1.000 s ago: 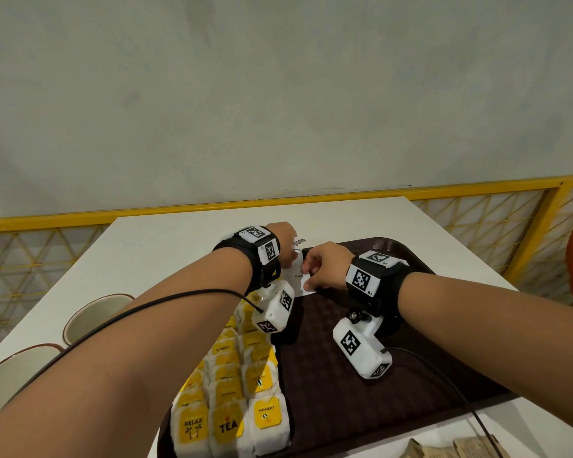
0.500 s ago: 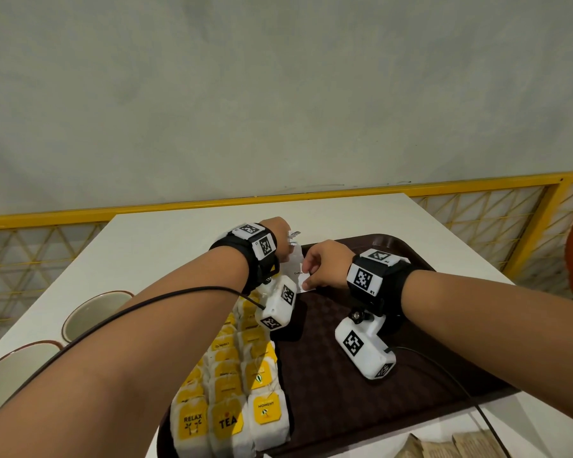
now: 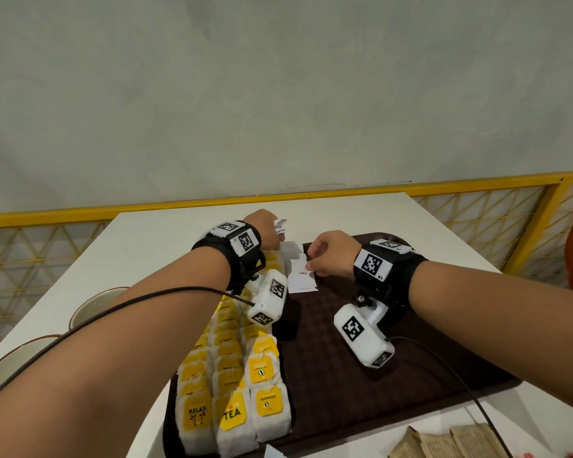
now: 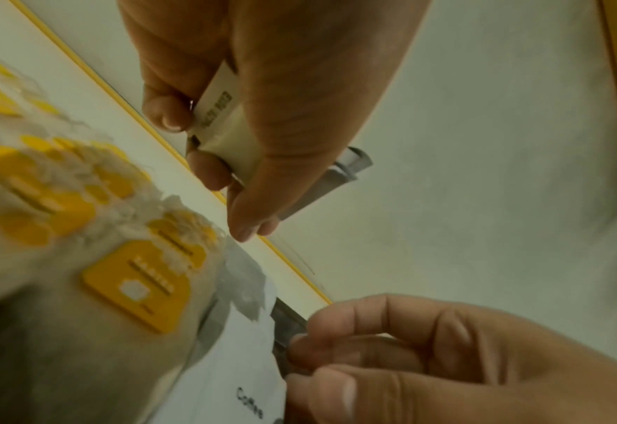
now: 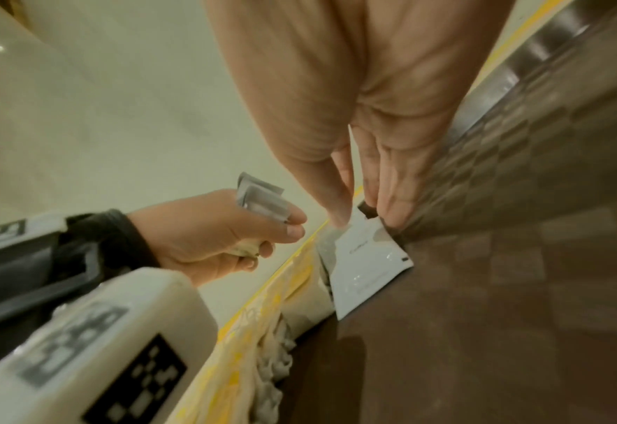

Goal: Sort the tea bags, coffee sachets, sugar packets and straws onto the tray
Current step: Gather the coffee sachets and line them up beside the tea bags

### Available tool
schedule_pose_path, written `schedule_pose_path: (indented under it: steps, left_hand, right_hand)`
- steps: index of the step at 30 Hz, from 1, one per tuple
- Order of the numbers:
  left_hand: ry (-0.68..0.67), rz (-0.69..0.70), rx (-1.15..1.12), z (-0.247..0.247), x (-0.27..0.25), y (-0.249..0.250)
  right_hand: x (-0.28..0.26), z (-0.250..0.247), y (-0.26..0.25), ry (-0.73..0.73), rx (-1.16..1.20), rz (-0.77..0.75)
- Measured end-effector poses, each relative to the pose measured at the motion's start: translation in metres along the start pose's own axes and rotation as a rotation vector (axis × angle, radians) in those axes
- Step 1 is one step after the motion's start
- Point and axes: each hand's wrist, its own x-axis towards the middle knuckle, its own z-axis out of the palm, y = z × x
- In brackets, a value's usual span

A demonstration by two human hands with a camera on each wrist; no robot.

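A dark brown tray [image 3: 344, 385] lies on the white table. Rows of white tea bags [image 3: 235, 385] with yellow tags fill its left side. My left hand [image 3: 268, 231] hovers over the tray's far left corner and grips a small stack of white sachets [image 3: 280, 225], also seen in the left wrist view as sachets [image 4: 227, 123]. One white coffee sachet [image 3: 301, 276] lies flat on the tray beside the tea bags. My right hand [image 3: 315, 262] pinches its far end with thumb and fingertips [image 5: 390, 209]; the sachet [image 5: 364, 266] rests against the tea bag row.
Two bowls [image 3: 96, 305] [image 3: 17, 358] stand on the table left of the tray. Brown sachets [image 3: 444, 441] lie at the near right edge. A yellow railing [image 3: 477, 183] runs behind the table. The tray's middle and right are bare.
My hands have drawn slightly apart. The coffee sachet, earlier between the two hands, now lies flat on the tray under my right fingers.
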Motion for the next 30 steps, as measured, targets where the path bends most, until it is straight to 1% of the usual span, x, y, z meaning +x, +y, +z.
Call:
schedule_pose_path:
  steps: [3, 8, 15, 21, 23, 25, 26, 28, 29, 30]
  left_hand:
    - [0.029, -0.024, -0.071, 0.001, -0.007, -0.009]
    - [0.057, -0.057, -0.148, 0.000, -0.018, -0.016]
    - [0.070, -0.058, -0.244, -0.005, -0.027, -0.018]
    - [0.061, -0.054, -0.398, -0.002, -0.037, -0.013]
    - [0.085, -0.054, -0.551, -0.003, -0.045, -0.009]
    - [0.111, -0.080, -0.839, -0.003, -0.053, -0.006]
    - [0.100, -0.103, -1.008, -0.004, -0.057, -0.003]
    - [0.040, -0.129, -1.329, -0.006, -0.068, 0.003]
    - [0.020, -0.124, -1.430, -0.007, -0.070, 0.005]
    - [0.008, -0.106, -1.463, -0.007, -0.072, 0.007]
  right_hand:
    - [0.006, 0.006, 0.000, -0.006, -0.038, 0.036]
    - [0.006, 0.010, -0.003, 0.018, -0.137, 0.017]
    - [0.015, 0.012, -0.003, 0.041, -0.118, 0.051]
    - [0.021, 0.014, -0.005, 0.022, -0.094, 0.055]
    - [0.020, 0.010, -0.003, 0.051, -0.067, 0.075]
    - [0.015, 0.005, -0.002, 0.096, -0.037, 0.077]
    - [0.012, 0.003, -0.003, 0.125, 0.000, 0.055]
    - [0.001, 0.001, -0.010, 0.166, 0.190, -0.027]
    - [-0.007, 0.001, -0.016, 0.152, 0.333, -0.075]
    - [-0.014, 0.001, -0.023, 0.115, 0.468, -0.120]
